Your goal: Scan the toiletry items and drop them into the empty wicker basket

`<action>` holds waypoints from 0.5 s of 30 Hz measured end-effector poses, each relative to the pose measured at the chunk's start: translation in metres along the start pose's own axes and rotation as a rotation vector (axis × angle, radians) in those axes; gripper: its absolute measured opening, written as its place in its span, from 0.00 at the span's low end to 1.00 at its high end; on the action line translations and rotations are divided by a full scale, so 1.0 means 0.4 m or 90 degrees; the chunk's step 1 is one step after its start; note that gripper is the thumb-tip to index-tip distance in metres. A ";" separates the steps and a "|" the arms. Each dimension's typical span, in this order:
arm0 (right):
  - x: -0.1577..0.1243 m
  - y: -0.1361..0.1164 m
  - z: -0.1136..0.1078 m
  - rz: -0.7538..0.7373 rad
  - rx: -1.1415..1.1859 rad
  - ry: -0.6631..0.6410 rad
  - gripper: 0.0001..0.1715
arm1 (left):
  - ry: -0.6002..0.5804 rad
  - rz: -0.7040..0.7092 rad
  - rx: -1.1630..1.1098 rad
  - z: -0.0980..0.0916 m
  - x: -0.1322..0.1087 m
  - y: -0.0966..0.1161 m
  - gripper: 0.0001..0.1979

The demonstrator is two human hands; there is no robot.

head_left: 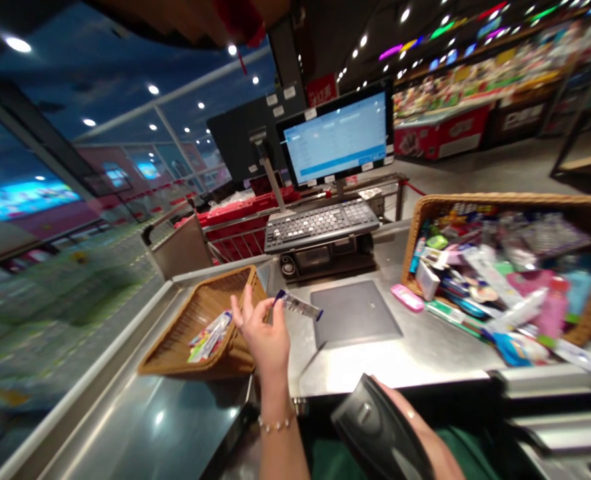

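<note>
My left hand point(265, 330) pinches one end of a small, narrow packet point(300, 307) with dark blue ends between thumb and forefinger, its other fingers raised. The packet's print is too blurred to read. Just left of this hand stands a wicker basket point(173, 340) with a few packaged items point(211, 339) in it. At the bottom of the view my right hand point(420, 427) is wrapped round a black barcode scanner point(375, 427), whose lower part is cut off by the frame.
A tipped wicker basket point(420, 207) full of packaged goods stands at right, with a pink item point(407, 298) beside it. A dark flat pad point(355, 313) lies on the metal counter point(345, 373). Behind are a keyboard point(320, 223) and a lit monitor point(339, 137).
</note>
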State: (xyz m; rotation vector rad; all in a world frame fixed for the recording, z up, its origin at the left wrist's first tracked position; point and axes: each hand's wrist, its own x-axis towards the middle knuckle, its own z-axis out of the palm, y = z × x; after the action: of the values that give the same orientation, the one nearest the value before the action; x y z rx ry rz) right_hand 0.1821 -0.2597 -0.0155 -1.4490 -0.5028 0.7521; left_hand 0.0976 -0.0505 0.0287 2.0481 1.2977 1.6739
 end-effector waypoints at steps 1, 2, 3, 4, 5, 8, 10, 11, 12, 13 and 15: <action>0.000 0.007 0.002 0.003 0.000 -0.001 0.18 | 0.002 0.001 0.000 0.000 0.000 -0.001 0.08; -0.001 0.014 0.003 0.004 0.000 -0.001 0.18 | 0.003 0.002 0.000 0.000 0.000 -0.001 0.08; -0.002 0.021 0.004 0.006 0.001 0.000 0.18 | 0.003 0.003 0.000 -0.001 0.000 -0.002 0.08; -0.004 0.027 0.006 0.007 0.002 0.001 0.18 | 0.004 0.003 0.001 -0.002 0.001 -0.003 0.08; -0.006 0.032 0.007 0.007 0.004 0.004 0.18 | 0.002 0.003 0.003 -0.003 0.002 -0.003 0.08; -0.008 0.046 0.016 0.007 0.013 0.013 0.17 | -0.003 0.002 0.010 -0.008 0.007 -0.004 0.08; -0.006 0.055 0.024 0.011 0.020 0.017 0.17 | -0.004 0.001 0.008 -0.011 0.011 -0.006 0.07; -0.005 0.060 0.028 0.013 0.022 0.018 0.17 | -0.002 0.000 0.004 -0.013 0.013 -0.007 0.07; -0.003 0.064 0.031 0.016 0.024 0.018 0.17 | 0.000 -0.002 0.000 -0.015 0.015 -0.008 0.07; -0.001 0.069 0.034 0.018 0.025 0.016 0.17 | 0.002 -0.004 -0.002 -0.017 0.016 -0.009 0.07; 0.002 0.078 0.038 0.016 0.023 0.004 0.17 | 0.005 -0.007 -0.002 -0.020 0.018 -0.013 0.07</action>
State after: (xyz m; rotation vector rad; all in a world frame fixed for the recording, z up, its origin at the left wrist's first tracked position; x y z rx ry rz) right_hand 0.1671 -0.2496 -0.0450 -1.4259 -0.4649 0.7731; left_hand 0.0879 -0.0450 0.0331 2.0300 1.3065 1.6806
